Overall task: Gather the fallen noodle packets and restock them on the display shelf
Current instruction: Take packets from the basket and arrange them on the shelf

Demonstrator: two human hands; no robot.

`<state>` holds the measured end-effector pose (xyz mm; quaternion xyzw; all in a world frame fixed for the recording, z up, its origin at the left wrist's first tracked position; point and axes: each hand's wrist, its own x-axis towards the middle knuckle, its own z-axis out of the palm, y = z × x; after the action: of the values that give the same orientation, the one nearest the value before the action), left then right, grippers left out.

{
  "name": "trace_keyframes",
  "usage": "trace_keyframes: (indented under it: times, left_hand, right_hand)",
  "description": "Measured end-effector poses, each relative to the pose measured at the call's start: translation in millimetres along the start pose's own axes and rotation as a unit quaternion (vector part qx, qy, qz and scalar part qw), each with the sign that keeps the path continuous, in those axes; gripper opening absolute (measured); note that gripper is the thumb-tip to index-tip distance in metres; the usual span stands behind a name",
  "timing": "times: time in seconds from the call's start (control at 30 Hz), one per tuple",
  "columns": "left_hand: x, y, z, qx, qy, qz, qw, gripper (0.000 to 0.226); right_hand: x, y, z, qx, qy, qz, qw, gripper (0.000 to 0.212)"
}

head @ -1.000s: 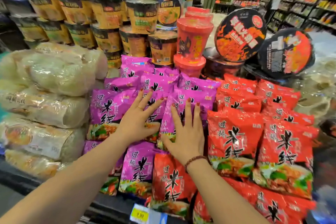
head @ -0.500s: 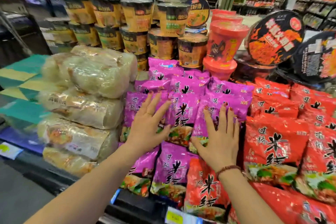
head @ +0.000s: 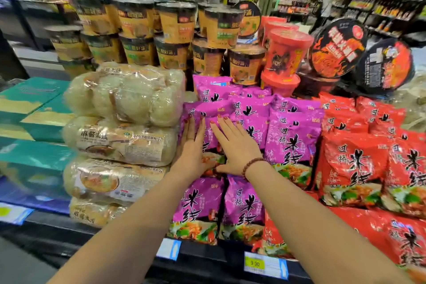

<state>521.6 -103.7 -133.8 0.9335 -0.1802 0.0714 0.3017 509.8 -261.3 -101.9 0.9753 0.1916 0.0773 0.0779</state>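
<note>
Purple noodle packets (head: 288, 136) are stacked in rows on the display shelf (head: 207, 258), with red noodle packets (head: 352, 163) beside them on the right. My left hand (head: 192, 148) lies flat with straight fingers on the leftmost purple packet of the upper row, against the clear noodle bags. Close beside it, my right hand (head: 235, 144), with a bead bracelet at the wrist, presses flat on the same purple stack. Neither hand grips anything.
Clear bags of pale noodles (head: 124, 127) are piled at the left, with teal boxes (head: 34, 108) beyond them. Yellow cup noodles (head: 175, 34), red cups (head: 283, 53) and black bowls (head: 338, 48) stand behind the packets. A yellow price tag (head: 254, 263) sits on the shelf front.
Both hands have slid left across the purple packets and drawn close together at the left end of the stack. The view has shifted left as well.
</note>
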Motion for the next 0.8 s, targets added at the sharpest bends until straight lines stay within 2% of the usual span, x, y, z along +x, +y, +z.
trace_keyframes:
  times: [0.1,0.23,0.33,0.4,0.47,0.53,0.57,0.63,0.7,0.8]
  left_hand:
    - [5.8,-2.4,2.5,0.006,-0.004,-0.005,1.000,0.125]
    - [7.0,-8.1,4.9,0.031,-0.025,-0.013,0.999,0.125]
    - [6.2,-13.8,4.6,0.033,-0.040,-0.016,0.999,0.125]
    - [6.1,-15.2,5.1,0.043,-0.038,-0.012,0.998,0.125]
    - [5.5,-15.4,7.0,0.052,-0.028,-0.006,0.998,0.124]
    - [4.2,-14.0,7.8,0.067,-0.021,-0.002,0.998,0.124]
    - [3.8,-13.8,7.3,0.073,-0.024,-0.001,0.997,0.125]
    - [1.9,-14.2,6.9,0.076,-0.025,-0.003,0.997,0.126]
    - [0.3,-13.0,6.3,0.078,-0.028,-0.011,0.997,0.126]
    - [-1.0,-13.7,8.6,0.095,-0.037,-0.004,0.995,0.128]
  right_hand:
    - [4.4,3.8,3.9,-0.010,-0.006,0.007,1.000,0.123]
    - [-9.4,8.3,16.8,0.041,-0.024,0.056,0.997,0.121]
    - [-12.5,10.7,6.1,0.052,-0.030,0.040,0.997,0.118]
    - [-5.7,15.5,-15.1,0.065,-0.007,0.019,0.998,0.107]
    - [10.2,24.0,-37.1,0.129,0.050,0.008,0.990,0.087]
    - [34.9,34.6,-51.1,0.195,0.106,0.022,0.975,0.067]
    - [49.3,38.9,-53.5,0.194,0.119,0.032,0.973,0.060]
    - [76.0,43.6,-48.7,0.120,0.093,0.038,0.988,0.055]
    - [96.6,46.9,-35.4,0.015,0.038,0.018,0.999,0.060]
    - [115.6,53.9,-13.9,-0.008,-0.049,0.038,0.998,0.067]
